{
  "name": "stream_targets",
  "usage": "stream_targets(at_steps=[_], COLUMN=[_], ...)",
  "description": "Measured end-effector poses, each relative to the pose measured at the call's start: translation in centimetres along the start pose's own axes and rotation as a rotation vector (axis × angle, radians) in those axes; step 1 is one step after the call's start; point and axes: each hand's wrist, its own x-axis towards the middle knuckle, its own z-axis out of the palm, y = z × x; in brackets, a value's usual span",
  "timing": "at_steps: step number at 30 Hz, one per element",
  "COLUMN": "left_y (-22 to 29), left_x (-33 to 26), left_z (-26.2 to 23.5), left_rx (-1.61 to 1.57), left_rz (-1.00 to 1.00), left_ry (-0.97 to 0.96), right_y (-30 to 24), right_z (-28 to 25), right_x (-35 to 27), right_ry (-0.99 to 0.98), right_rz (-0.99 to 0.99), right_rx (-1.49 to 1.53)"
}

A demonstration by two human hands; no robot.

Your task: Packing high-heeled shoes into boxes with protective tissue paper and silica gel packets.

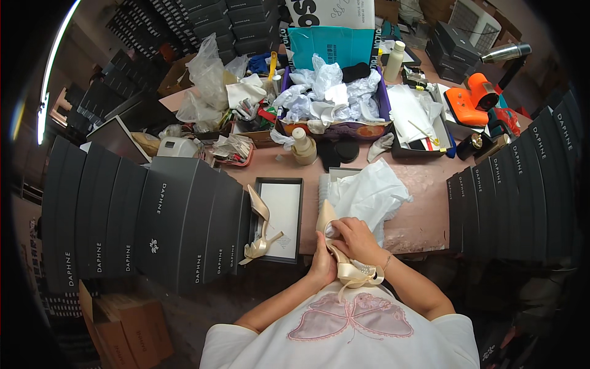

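A pale beige, pointed high-heeled shoe (pixel 327 215) with a satin bow and a glittering strap is held close to my body, its toe facing away from me. My left hand (pixel 323 263) is wrapped round its side. Bent fingers of my right hand (pixel 357 240) press at the shoe's opening, where a bit of white stuffing shows; their tips are partly hidden. A matching shoe (pixel 260 209) lies on its side across the left edge of an open dark shoebox (pixel 300 215). White tissue paper (pixel 369 190) lies crumpled over another open box beyond my hands.
Dark shoeboxes are stacked at left (pixel 175 215) and right (pixel 522 184). Behind stand a cream bottle (pixel 303 147), a purple-edged carton (pixel 388 101) full of crumpled paper, a tray (pixel 424 151) of papers and an orange device (pixel 470 104). A brown carton (pixel 138 326) is at lower left.
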Motion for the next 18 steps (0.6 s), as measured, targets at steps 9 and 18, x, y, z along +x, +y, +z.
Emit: stream_targets(at_steps=[9,18], left_y=[0.1,-0.5], left_x=[0.3,-0.2], left_z=[-0.6,-0.6], left_rx=[0.112,0.096], left_rz=[0.095,-0.050], left_ry=[0.064,0.185], right_y=[-0.5,1.0], right_z=[-1.3,-0.6], right_x=[-0.5,1.1], right_ry=[0.026,-0.356], right_rz=[0.046,0.281], right_rx=[0.317,0.290])
